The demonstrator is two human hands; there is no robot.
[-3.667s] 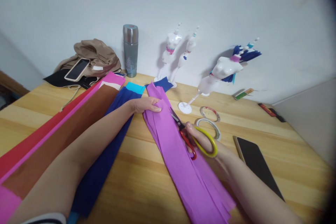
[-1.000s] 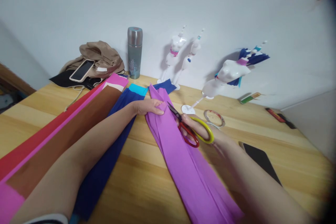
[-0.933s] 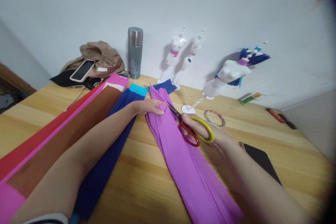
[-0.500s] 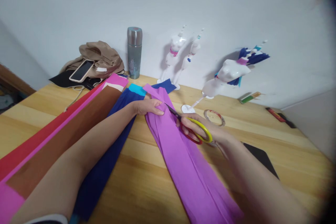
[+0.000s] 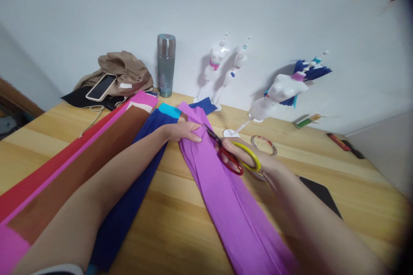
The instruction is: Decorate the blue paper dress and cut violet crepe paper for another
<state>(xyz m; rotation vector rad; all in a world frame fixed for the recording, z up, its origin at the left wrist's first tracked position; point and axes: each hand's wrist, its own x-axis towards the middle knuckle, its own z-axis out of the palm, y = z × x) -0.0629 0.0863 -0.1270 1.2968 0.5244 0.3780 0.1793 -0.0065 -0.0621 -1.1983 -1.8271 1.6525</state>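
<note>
Near the middle of the table, my left hand (image 5: 185,131) pinches the upper part of a long folded length of purple crepe paper (image 5: 222,197) between thumb and fingers. The paper runs down toward the near edge of the view. My right hand (image 5: 237,148) is closed around a pair of scissors (image 5: 250,154) with one yellow and one red handle. Their dark blades point up and left, at the paper just right of my left fingertips. The blades look slightly apart. Whether the paper lies between them I cannot tell.
Left lie blue (image 5: 129,193), brown (image 5: 80,167) and red (image 5: 61,167) folded lengths. Behind stand a thermos (image 5: 166,68) and white dress-form figures (image 5: 277,88). A phone (image 5: 100,87) rests against a tan cloth bag (image 5: 125,71). A tape roll (image 5: 272,148) lies right.
The scissors' handles have spread apart, the red one dropping left, so the blades have opened a little. My left hand and the purple crepe paper are almost unmoved.
</note>
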